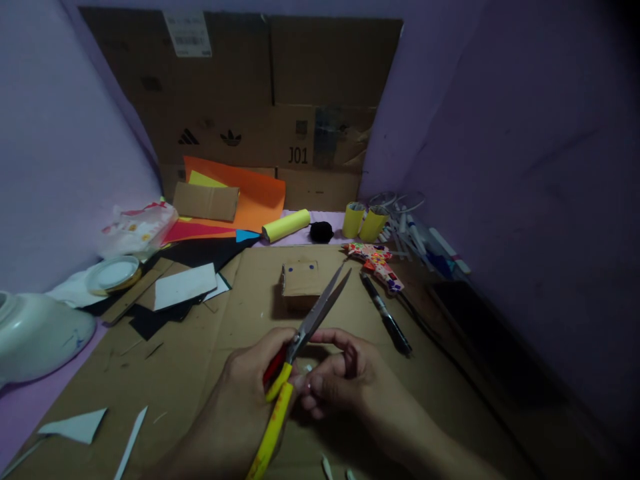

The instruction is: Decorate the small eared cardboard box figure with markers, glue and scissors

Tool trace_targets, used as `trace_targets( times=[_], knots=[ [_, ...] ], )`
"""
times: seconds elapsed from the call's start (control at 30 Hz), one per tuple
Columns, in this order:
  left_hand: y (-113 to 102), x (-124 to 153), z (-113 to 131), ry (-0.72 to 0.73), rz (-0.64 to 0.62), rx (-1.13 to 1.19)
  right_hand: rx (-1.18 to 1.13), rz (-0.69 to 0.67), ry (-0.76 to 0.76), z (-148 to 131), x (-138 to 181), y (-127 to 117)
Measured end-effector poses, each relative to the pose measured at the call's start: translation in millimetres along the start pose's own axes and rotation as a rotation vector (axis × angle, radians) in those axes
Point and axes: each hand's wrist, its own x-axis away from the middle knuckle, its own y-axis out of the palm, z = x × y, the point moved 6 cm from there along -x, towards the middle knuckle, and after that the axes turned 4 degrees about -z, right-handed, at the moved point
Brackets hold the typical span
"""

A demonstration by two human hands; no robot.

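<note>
A pair of scissors (318, 313) with yellow handles rests in my left hand (245, 377), its slightly parted blades pointing up and to the right. Something red shows beside the yellow handle, partly hidden by the fingers. My right hand (353, 377) is closed in a pinch close to the left fingertips. A tiny white bit (309, 368) shows between the two hands, too small to name. Beyond the blades stands a small cardboard box (301, 280) with two blue dots on its top.
A black marker (386, 315) and a patterned glue gun (376, 261) with a cord lie to the right. White cut pieces (185, 287) and black paper are at left. Behind are a yellow roll (287, 225), black yarn (321, 232), yellow tubes (353, 220) and orange paper (260, 200).
</note>
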Motion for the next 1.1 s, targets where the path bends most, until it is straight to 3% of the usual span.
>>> trace_targets(
  times=[0.63, 1.1],
  knots=[
    [-3.3, 1.8, 1.1, 0.054, 0.070, -0.089, 0.071, -0.029, 0.022, -5.2, -2.4, -0.5],
    [-3.7, 0.8, 4.6, 0.082, 0.034, -0.109, 0.073, -0.002, 0.019, -5.5, -3.7, -1.6]
  ],
)
